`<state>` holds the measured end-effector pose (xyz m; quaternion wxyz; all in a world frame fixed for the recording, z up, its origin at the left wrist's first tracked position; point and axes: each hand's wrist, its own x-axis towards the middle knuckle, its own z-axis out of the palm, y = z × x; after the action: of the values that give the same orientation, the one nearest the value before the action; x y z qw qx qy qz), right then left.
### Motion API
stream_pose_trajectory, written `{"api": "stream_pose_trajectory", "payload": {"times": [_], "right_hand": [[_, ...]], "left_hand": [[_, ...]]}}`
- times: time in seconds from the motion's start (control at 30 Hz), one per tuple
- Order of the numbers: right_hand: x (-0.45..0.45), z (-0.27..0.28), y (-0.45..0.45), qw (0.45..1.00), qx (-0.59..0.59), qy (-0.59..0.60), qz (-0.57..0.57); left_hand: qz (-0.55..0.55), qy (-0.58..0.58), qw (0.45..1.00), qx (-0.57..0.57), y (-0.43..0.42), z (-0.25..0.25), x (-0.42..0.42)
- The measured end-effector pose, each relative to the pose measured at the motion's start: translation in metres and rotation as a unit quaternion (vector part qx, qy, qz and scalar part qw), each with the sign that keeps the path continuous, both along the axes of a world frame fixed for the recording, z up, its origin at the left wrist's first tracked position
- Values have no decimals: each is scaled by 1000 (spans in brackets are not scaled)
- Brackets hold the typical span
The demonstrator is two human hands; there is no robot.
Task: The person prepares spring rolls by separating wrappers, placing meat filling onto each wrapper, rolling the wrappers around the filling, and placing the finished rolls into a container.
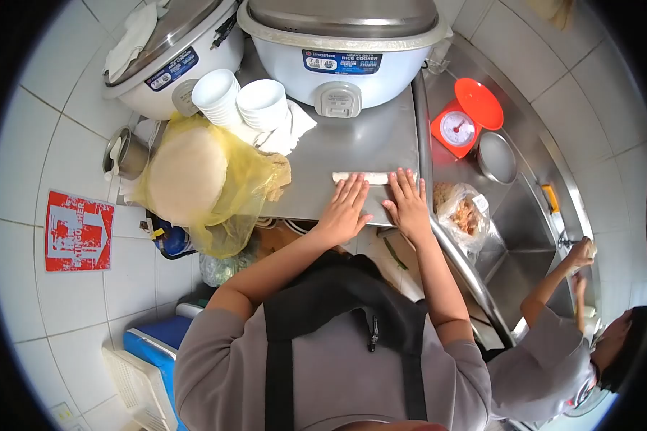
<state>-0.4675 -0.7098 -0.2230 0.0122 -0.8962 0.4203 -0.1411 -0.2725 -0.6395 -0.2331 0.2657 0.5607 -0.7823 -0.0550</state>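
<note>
A thin white uncooked spring roll (pixel 378 178) lies crosswise on the steel table (pixel 338 147). My left hand (pixel 346 207) rests flat with its fingertips on the left part of the roll. On the right part lie the outstretched fingers of my right hand (pixel 408 205). Both hands are open, palms down, and part of the roll is hidden beneath them. To the left, a stack of round pale wrappers (pixel 187 176) sits on a yellow plastic bag (pixel 246 188).
Two rice cookers (pixel 341 79) stand at the back. Before them are stacked white bowls (pixel 262 104) on a cloth (pixel 298 126). Rightward are a red scale (pixel 456 129), a metal bowl (pixel 496 159), a bagged food (pixel 461 215) and a sink (pixel 517 276), where another person (pixel 546 359) works.
</note>
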Motion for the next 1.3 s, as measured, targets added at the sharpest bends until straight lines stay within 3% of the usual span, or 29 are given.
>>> {"api": "stream_pose_trajectory", "payload": {"times": [0.17,0.37,0.43,0.5,0.6,0.63,0.7,0.8,0.9,0.97,1.07,1.3], "right_hand": [[22,4,-66,999,47,-1,14],[11,14,-121,984,161,8,70],[4,17,-130,975,167,-39,139],[1,26,-138,954,257,-57,144],[2,67,-152,911,376,-51,162],[2,80,-157,900,401,-26,170],[14,107,-142,843,489,-55,217],[46,111,-105,754,607,-44,247],[85,106,-49,684,661,-19,308],[119,98,-4,643,684,5,345],[194,101,83,607,687,61,395],[382,163,346,487,626,161,587]], "left_hand": [[89,-41,995,-4,-57,-5,1],[67,17,993,98,-97,19,32],[52,11,994,92,-103,10,37],[19,37,994,101,-103,11,44],[-57,227,958,168,-95,-1,51],[-54,249,947,194,-78,10,51],[-48,477,829,289,-34,20,46],[-24,511,764,394,43,55,56],[42,557,734,387,137,94,76],[89,615,693,365,208,114,93],[201,621,700,291,328,150,118],[432,637,634,76,605,232,172]]}}
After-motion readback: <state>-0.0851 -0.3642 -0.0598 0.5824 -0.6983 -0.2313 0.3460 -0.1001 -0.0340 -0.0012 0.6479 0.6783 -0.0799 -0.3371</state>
